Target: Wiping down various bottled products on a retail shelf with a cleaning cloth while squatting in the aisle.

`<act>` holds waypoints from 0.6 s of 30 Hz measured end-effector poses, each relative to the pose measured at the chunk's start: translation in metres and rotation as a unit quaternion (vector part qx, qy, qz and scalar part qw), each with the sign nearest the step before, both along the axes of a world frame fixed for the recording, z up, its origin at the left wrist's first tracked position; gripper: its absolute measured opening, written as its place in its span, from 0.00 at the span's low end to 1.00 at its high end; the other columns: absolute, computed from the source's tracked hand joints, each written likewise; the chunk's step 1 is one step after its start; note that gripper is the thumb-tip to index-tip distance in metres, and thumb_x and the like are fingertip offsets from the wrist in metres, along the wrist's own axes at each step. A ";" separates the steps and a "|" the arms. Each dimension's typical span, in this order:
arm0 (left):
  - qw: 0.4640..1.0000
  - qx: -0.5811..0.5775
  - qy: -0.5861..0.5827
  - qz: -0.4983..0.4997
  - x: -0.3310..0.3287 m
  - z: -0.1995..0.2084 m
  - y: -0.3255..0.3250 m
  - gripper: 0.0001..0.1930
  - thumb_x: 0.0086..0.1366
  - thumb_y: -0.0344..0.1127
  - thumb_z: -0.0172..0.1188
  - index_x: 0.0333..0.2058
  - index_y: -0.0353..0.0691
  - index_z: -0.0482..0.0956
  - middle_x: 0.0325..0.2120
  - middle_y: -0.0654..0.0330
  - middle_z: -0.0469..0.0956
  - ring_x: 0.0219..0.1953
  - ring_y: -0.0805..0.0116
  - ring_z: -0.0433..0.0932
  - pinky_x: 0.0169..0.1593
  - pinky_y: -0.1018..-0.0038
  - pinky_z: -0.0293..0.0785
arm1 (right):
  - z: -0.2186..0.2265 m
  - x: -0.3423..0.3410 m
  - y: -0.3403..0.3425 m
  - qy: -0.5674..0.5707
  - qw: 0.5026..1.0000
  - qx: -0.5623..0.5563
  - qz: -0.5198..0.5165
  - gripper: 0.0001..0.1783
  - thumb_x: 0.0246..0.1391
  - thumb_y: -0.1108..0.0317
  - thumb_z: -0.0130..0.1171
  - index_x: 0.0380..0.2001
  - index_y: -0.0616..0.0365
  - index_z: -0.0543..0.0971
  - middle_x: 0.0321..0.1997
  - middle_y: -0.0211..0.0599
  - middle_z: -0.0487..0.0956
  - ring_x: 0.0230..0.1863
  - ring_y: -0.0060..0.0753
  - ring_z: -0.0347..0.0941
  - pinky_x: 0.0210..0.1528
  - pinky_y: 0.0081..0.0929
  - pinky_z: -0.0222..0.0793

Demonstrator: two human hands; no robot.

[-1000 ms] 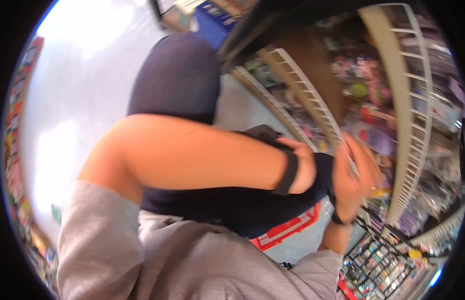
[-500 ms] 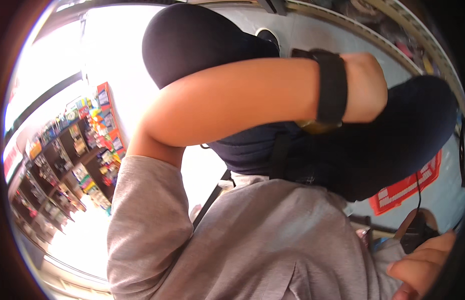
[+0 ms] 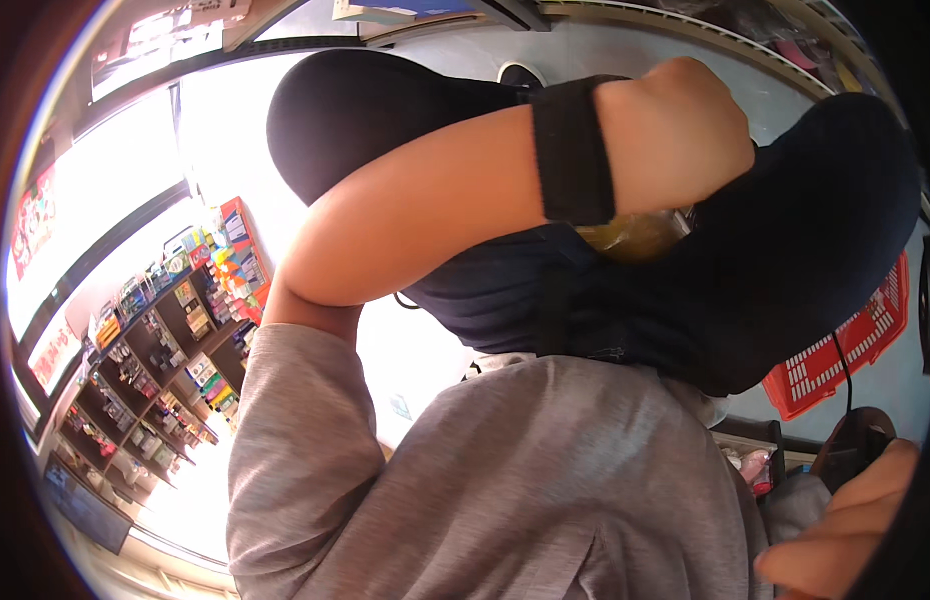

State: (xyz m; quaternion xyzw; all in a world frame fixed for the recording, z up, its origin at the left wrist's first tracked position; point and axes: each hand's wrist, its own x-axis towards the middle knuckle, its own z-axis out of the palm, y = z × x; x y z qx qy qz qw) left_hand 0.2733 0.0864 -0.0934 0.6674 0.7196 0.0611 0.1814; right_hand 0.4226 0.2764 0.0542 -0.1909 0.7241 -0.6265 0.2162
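Note:
My left forearm reaches across my lap from left to right, a black strap round the wrist. My left hand (image 3: 680,140) is closed like a fist above my thighs, its back toward me and its fingers hidden underneath. Just below its wrist, a yellow thing in clear, shiny wrapping (image 3: 637,236) shows between my dark-clad legs. Whether the fingers grip this wrapped thing cannot be seen. At the lower right rim, close to my grey shirt, is my right hand (image 3: 847,530). Only part of it shows, slightly blurred, with the fingers bent; anything in it is hidden.
A red plastic basket (image 3: 847,342) stands on the floor at the right, a dark cord hanging in front of it. Metal-edged shelving (image 3: 685,22) curves along the top right. Shelves of packaged goods (image 3: 150,355) stand at the left near bright windows.
The view has shifted, and more of the basket and the left shelves shows. My left hand has moved slightly left and up; more of the yellow wrapped thing is visible. My right hand stays at the rim.

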 end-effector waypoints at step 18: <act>0.971 0.235 0.034 0.038 0.003 -0.013 -0.005 0.05 0.42 0.37 0.62 0.19 0.45 0.78 0.16 0.60 0.74 0.26 0.58 0.78 0.30 0.64 0.73 | -0.040 0.038 0.076 0.154 0.869 0.360 -0.303 0.09 0.60 0.71 0.53 0.35 0.67 0.79 0.27 0.35 0.76 0.22 0.22 0.66 0.26 0.21 0.60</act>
